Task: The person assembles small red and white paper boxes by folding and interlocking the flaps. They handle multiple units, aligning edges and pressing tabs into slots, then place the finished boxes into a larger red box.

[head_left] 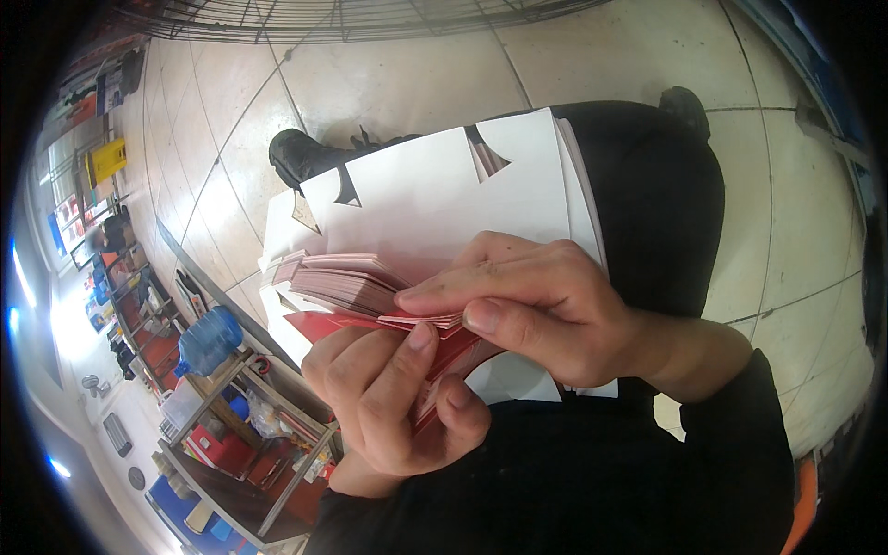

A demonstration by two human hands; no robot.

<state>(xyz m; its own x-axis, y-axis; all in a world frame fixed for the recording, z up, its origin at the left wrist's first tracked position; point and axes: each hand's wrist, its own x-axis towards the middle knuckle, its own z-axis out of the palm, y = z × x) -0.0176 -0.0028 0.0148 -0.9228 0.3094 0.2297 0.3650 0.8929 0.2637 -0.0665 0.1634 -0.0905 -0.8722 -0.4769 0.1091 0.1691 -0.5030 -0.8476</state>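
Observation:
On my lap lies a stack of large white die-cut sheets [416, 185] with curved notches along the far edge. A pile of folded red-and-white paper pieces [342, 282] rests on these sheets, just beyond my fingers. My left hand [388, 393] is closed, thumb up, pinching a folded red paper piece [421, 322] at its near edge. Fingers of my right hand [555, 310] press the right end of that same piece between thumb and forefinger. More red paper [319, 326] shows under and beside my left hand, partly hidden by it.
A black wire rack or guard [361, 20] stands on the tiled floor [398, 79] at the far side. To the left are a wooden shelf unit [231, 407] with mixed goods and a large blue water bottle [211, 342]. My black shoe [296, 157] sits beyond the sheets.

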